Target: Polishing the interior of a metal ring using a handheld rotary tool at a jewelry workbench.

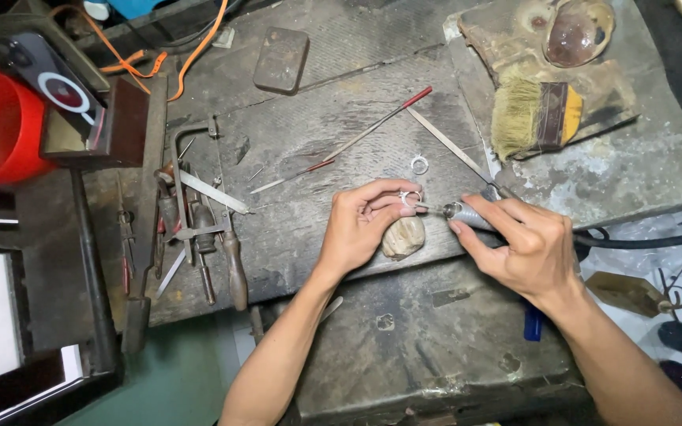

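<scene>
Left hand (361, 225) pinches silver ring (410, 198) over wooden peg (402, 236); right hand (522, 244) grips rotary handpiece (467, 214), tip at ring.

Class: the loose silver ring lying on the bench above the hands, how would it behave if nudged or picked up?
The loose ring looks thin and small, so it is probably light and would skid easily. It lies flat, so rolling seems unlikely unless tipped on edge. Being slim, it is probably fiddly to pinch.

A worn, dark wooden workbench (341, 134) fills the view, green floor (175, 379) showing below its left edge.
</scene>
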